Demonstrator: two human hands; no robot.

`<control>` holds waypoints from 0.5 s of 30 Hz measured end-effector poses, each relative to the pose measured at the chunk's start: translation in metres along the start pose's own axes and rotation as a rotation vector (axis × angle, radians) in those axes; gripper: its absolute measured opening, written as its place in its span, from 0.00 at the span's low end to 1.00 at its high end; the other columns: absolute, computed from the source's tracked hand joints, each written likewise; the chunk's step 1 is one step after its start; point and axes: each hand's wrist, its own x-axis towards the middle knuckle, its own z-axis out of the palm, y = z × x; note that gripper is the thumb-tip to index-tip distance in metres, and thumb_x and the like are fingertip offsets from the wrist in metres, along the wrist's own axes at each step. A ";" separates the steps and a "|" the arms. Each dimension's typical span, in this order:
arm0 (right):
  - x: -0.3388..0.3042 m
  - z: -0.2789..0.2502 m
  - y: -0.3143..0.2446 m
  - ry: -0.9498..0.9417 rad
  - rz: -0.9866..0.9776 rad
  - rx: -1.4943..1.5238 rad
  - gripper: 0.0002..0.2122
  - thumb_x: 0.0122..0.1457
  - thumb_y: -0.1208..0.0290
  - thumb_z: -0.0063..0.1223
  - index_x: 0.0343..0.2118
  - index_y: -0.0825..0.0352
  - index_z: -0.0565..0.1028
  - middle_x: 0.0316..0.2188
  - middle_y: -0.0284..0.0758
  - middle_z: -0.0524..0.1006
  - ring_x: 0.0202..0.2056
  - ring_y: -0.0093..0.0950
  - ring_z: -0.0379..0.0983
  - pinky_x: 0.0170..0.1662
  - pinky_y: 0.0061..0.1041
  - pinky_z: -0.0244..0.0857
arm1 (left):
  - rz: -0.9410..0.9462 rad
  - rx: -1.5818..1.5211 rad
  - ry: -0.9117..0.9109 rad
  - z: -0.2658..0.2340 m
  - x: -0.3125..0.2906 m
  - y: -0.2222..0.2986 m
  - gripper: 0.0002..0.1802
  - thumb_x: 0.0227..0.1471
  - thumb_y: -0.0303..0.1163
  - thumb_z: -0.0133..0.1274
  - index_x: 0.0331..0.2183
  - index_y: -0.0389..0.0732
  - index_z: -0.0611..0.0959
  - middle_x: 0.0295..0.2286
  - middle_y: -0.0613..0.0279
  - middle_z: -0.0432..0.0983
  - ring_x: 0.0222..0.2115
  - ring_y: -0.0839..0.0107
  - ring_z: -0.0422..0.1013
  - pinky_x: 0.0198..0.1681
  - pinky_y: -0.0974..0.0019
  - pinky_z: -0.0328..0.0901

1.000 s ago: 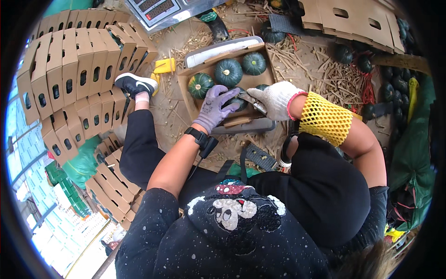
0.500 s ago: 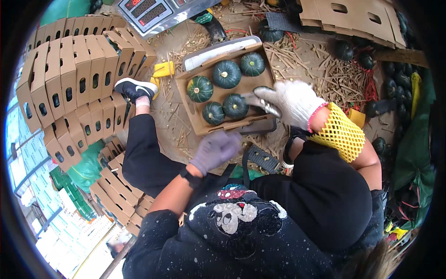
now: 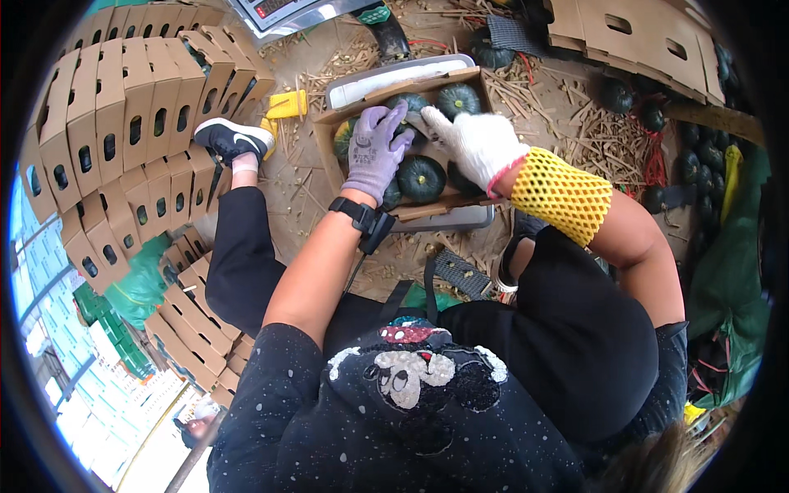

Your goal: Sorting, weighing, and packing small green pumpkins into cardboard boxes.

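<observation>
Several dark green pumpkins, such as the front one (image 3: pixel 422 178) and the back right one (image 3: pixel 458 100), sit in an open cardboard box (image 3: pixel 329 168). My left hand (image 3: pixel 376 156), in a purple-grey glove, curls its fingers against the back middle pumpkin (image 3: pixel 408 105). Opposite it, my right hand (image 3: pixel 485 149), in a white knit glove, is closed around metal shears, largely hidden now; the fingers point at that same pumpkin. Another pumpkin lies partly under this hand. A left pumpkin (image 3: pixel 342 140) is half covered by my left glove.
Stacked cartons (image 3: pixel 123 115) fill the left side. A digital scale (image 3: pixel 288 15) stands at the top, and flat cardboard (image 3: pixel 629 33) lies at the back right. Loose stalks litter the floor. More pumpkins (image 3: pixel 612 94) and a green sheet (image 3: pixel 731 279) line the right.
My left hand has moved up and forward from the box's front edge onto the pumpkins. My right hand has shifted left and inward over the box. The view has shifted slightly.
</observation>
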 end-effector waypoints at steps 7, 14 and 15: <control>-0.015 -0.003 0.012 0.024 0.002 0.273 0.28 0.58 0.60 0.55 0.62 0.55 0.67 0.40 0.47 0.81 0.41 0.50 0.79 0.43 0.46 0.74 | -0.010 -0.032 0.150 -0.042 0.006 0.000 0.11 0.51 0.32 0.62 0.39 0.45 0.85 0.34 0.59 0.78 0.37 0.58 0.75 0.43 0.58 0.70; -0.018 -0.001 -0.016 0.059 -0.372 -0.007 0.19 0.61 0.62 0.53 0.56 0.52 0.72 0.36 0.39 0.77 0.42 0.41 0.77 0.42 0.42 0.70 | -0.118 -0.540 -0.505 -0.107 -0.117 0.074 0.18 0.55 0.33 0.62 0.48 0.41 0.84 0.35 0.61 0.80 0.38 0.66 0.75 0.40 0.63 0.70; -0.016 0.013 -0.020 0.058 -0.416 -0.145 0.18 0.60 0.64 0.53 0.55 0.52 0.72 0.37 0.37 0.77 0.43 0.40 0.77 0.42 0.41 0.69 | -0.214 -0.379 -0.628 -0.105 -0.121 0.074 0.23 0.53 0.35 0.64 0.51 0.41 0.82 0.37 0.58 0.79 0.39 0.64 0.75 0.42 0.62 0.70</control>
